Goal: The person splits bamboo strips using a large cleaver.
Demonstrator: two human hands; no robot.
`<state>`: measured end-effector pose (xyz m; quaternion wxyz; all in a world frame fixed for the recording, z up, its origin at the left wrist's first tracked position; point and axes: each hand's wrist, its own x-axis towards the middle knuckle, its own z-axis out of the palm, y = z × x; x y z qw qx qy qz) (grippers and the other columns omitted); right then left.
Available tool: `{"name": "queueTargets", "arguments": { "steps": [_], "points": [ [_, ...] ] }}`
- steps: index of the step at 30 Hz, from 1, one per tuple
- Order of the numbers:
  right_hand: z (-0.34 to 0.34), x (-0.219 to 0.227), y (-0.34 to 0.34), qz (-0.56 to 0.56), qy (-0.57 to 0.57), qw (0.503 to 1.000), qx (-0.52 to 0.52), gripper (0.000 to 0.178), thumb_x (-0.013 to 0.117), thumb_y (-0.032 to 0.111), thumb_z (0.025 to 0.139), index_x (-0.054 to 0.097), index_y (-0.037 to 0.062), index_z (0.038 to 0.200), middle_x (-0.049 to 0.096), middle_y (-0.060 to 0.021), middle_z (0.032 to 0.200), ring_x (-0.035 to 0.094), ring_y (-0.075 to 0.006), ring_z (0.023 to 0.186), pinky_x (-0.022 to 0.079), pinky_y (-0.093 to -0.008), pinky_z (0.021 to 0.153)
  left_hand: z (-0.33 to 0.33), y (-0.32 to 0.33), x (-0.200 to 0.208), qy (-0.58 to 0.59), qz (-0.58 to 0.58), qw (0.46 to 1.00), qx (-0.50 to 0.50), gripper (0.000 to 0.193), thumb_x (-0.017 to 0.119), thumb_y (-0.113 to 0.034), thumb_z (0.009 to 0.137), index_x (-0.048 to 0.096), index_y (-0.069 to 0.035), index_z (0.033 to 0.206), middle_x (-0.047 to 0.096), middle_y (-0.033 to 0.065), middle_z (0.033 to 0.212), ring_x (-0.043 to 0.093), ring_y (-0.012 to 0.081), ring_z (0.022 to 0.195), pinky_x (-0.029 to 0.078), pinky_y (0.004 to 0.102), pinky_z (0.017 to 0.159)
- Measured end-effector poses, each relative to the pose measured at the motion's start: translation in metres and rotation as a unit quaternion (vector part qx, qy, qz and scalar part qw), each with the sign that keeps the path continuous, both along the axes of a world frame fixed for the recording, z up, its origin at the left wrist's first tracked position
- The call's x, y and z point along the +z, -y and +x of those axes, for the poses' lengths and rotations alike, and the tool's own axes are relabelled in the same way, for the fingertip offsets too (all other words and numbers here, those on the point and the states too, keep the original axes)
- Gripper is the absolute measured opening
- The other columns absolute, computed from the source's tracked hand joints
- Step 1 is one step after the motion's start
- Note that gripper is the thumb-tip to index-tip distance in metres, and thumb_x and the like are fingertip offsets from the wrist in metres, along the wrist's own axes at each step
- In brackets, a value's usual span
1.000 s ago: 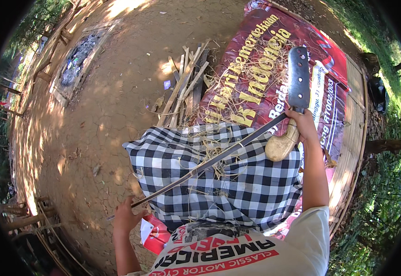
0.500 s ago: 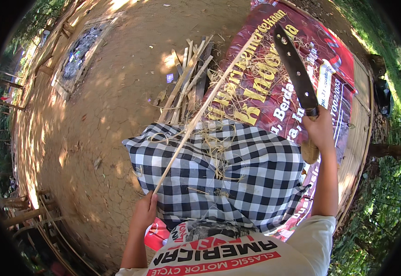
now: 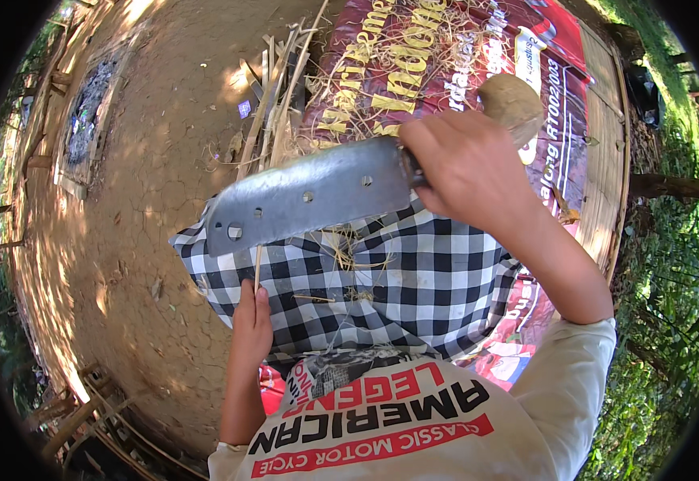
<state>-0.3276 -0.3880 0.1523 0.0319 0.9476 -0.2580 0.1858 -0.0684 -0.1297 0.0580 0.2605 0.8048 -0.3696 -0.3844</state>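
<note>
My right hand (image 3: 461, 164) grips the wooden handle (image 3: 511, 108) of a big cleaver (image 3: 337, 188), whose wide dark blade has several holes. The blade lies broadside across the view, pointing left, above my lap. In my left hand (image 3: 251, 321), thumb and fingers pinch the near end of a thin bamboo strip (image 3: 258, 268). The blade covers the strip's middle, so I cannot tell whether they touch. A black-and-white checked cloth (image 3: 437, 280) is spread over my lap, with curly shavings (image 3: 345, 248) on it.
Split bamboo sticks (image 3: 261, 120) lie piled on bare earth (image 3: 157, 216) ahead to the left. A dark red printed banner (image 3: 558, 152) strewn with shavings covers a bamboo platform (image 3: 602, 160) on the right. An ash pit (image 3: 91, 104) with a raised border is far left.
The cleaver has swung from pointing away at the upper right to lying leftward over the strip. My right hand has moved inward and left. My left hand still pinches the strip, slightly farther forward.
</note>
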Motion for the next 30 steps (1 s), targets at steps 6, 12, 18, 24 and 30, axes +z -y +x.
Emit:
{"name": "queueTargets", "arguments": {
  "steps": [6,12,18,24,30],
  "points": [
    [0.033,-0.037,-0.038,0.039,0.005,0.998,0.051,0.042,0.074,0.013,0.051,0.055,0.0078,0.088,0.052,-0.0041,0.072,0.057,-0.0238,0.072,0.046,-0.0366,0.063,0.022,-0.011,-0.031,0.095,0.007,0.995,-0.034,0.023,0.043,-0.018,0.098,0.054,0.002,0.101,0.059,0.0142,0.079,0.052,0.0295,0.068,0.041,0.0407,0.061],
    [0.052,-0.083,-0.077,0.190,0.099,0.976,0.041,0.045,0.076,0.015,0.049,0.059,0.0076,0.090,0.056,-0.0063,0.076,0.058,-0.0256,0.072,0.047,-0.0373,0.065,-0.005,-0.009,-0.033,0.012,-0.089,0.996,-0.029,0.027,0.043,-0.015,0.098,0.054,0.003,0.113,0.059,0.0253,0.091,0.058,0.0386,0.085,0.044,0.0432,0.077],
    [0.060,-0.098,-0.050,0.152,0.086,0.984,-0.029,0.038,0.075,0.015,0.053,0.058,0.0061,0.085,0.057,-0.0070,0.076,0.059,-0.0256,0.074,0.049,-0.0365,0.067,-0.025,-0.005,-0.001,-0.007,-0.049,0.999,-0.004,0.022,0.041,-0.020,0.101,0.048,0.001,0.097,0.050,0.0207,0.059,0.053,0.0376,0.050,0.038,0.0412,0.049],
    [0.037,-0.108,0.020,0.082,0.120,0.973,-0.179,0.026,0.071,0.009,0.055,0.061,0.0048,0.079,0.060,-0.0114,0.072,0.061,-0.0305,0.069,0.049,-0.0404,0.063,-0.022,-0.047,0.000,0.043,-0.021,0.998,-0.035,0.019,0.045,-0.018,0.099,0.047,-0.002,0.091,0.052,0.0268,0.060,0.056,0.0483,0.062,0.039,0.0504,0.051],
    [0.046,-0.115,0.003,0.097,0.034,0.983,-0.150,0.031,0.074,0.014,0.054,0.057,0.0048,0.078,0.060,-0.0109,0.072,0.062,-0.0283,0.072,0.051,-0.0388,0.064,-0.009,-0.059,-0.007,0.045,-0.008,0.998,-0.037,0.021,0.047,-0.021,0.099,0.047,-0.002,0.088,0.050,0.0260,0.058,0.054,0.0487,0.059,0.038,0.0503,0.049]
  ]
}}
